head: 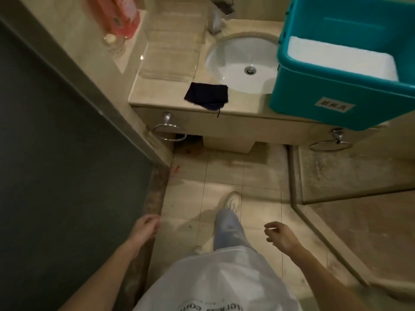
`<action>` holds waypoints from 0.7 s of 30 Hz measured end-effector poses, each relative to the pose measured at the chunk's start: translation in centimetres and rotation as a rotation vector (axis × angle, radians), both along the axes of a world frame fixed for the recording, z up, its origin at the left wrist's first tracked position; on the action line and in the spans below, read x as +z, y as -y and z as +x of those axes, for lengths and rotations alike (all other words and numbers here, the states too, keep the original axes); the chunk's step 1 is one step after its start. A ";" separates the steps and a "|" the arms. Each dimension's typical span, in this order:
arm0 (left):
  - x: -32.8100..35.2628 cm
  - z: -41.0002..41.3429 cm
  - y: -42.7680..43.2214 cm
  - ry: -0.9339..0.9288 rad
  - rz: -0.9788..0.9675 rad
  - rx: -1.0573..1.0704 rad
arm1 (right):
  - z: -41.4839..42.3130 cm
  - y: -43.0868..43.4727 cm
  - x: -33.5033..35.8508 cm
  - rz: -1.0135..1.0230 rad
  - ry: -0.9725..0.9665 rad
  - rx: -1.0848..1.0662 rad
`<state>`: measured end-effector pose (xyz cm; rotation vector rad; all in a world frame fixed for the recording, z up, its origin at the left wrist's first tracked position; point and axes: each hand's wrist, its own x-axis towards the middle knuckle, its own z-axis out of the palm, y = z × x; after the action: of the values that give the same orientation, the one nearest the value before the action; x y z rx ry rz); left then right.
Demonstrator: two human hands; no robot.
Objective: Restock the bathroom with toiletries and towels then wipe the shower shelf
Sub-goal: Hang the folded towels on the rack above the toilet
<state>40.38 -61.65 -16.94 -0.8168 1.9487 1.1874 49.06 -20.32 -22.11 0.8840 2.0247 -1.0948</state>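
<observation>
A teal plastic bin (pixel 318 102) sits on the right end of the vanity counter (pixel 157 95), partly over the sink, with a folded white towel (pixel 341 57) inside. A dark cloth (pixel 206 94) lies near the counter's front edge, left of the white basin (pixel 240 63). My left hand (pixel 144 227) hangs low at the doorway edge with fingers loosely curled, holding nothing. Over the floor on the right, my right hand (pixel 280 236) is also empty and relaxed. Both hands are far below the counter.
A pink bottle (pixel 122 16) and a glass (pixel 112 42) stand on a ledge at the back left, a clear tray (pixel 170 55) beside them. Two chrome towel rings (pixel 169 131) (pixel 330 144) hang under the counter. A dark door (pixel 56 164) fills the left; a glass shower wall (pixel 298 187) stands right.
</observation>
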 end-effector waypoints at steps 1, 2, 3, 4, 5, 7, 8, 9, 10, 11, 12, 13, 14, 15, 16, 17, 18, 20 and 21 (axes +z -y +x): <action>-0.3 -1.1 -0.3 0.032 -0.005 -0.009 | -2.0 -0.4 0.1 0.017 -0.042 -0.002; -0.5 -2.4 -0.6 0.059 -0.015 -0.006 | -4.2 -1.0 0.4 0.043 -0.104 -0.005; -0.7 -3.6 -1.0 0.078 -0.026 0.005 | -6.5 -1.6 1.0 0.080 -0.180 -0.005; -0.7 -4.9 -1.5 0.088 -0.035 0.019 | -8.9 -2.5 1.9 0.125 -0.257 -0.003; -0.5 -6.4 -2.2 0.091 -0.043 0.028 | -11.4 -3.5 3.2 0.169 -0.331 0.004; 0.6 -9.8 -4.3 0.064 -0.050 0.012 | -15.8 -5.5 6.5 0.226 -0.472 0.024; 1.2 -11.8 -5.7 0.015 -0.049 -0.005 | -17.7 -6.5 8.6 0.265 -0.567 0.044; 2.1 -14.1 -7.4 -0.055 -0.049 -0.026 | -19.4 -7.5 10.7 0.327 -0.697 0.082; 2.9 -16.5 -9.2 -0.141 -0.048 -0.055 | -20.9 -8.6 12.9 0.401 -0.849 0.135; 3.9 -18.8 -11.3 -0.236 -0.041 -0.091 | -22.1 -9.6 15.1 0.459 -0.998 0.185; 5.2 -21.1 -13.6 -0.330 -0.021 -0.129 | -23.2 -10.5 17.5 0.500 -1.129 0.219; 6.8 -23.3 -16.0 -0.428 0.013 -0.165 | -24.2 -11.4 19.6 0.536 -1.232 0.237; 8.4 -25.5 -18.6 -0.532 0.043 -0.200 | -25.2 -12.4 21.2 0.567 -1.297 0.244; 10.1 -27.6 -21.1 -0.640 0.060 -0.229 | -26.1 -13.4 22.6 0.587 -1.322 0.239; 11.8 -29.5 -23.7 -0.733 0.080 -0.238 | -27.0 -14.7 23.5 0.598 -1.314 0.219; 13.7 -31.3 -26.4 -0.812 0.117 -0.235 | -28.0 -15.9 24.2 0.604 -1.279 0.185; 15.5 -32.9 -28.9 -0.884 0.148 -0.239 | -28.8 -17.2 24.8 0.606 -1.222 0.140; 19.1 -35.7 -33.5 -1.033 0.185 -0.300 | -30.6 -19.8 25.3 0.601 -1.055 0.051; 20.7 -36.9 -35.7 -1.093 0.205 -0.341 | -31.4 -21.2 25.3 0.589 -0.954 0.011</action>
<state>3.45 -25.99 3.77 0.4008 2.5510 1.7572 17.64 0.87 3.22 0.6510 3.2497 -1.0180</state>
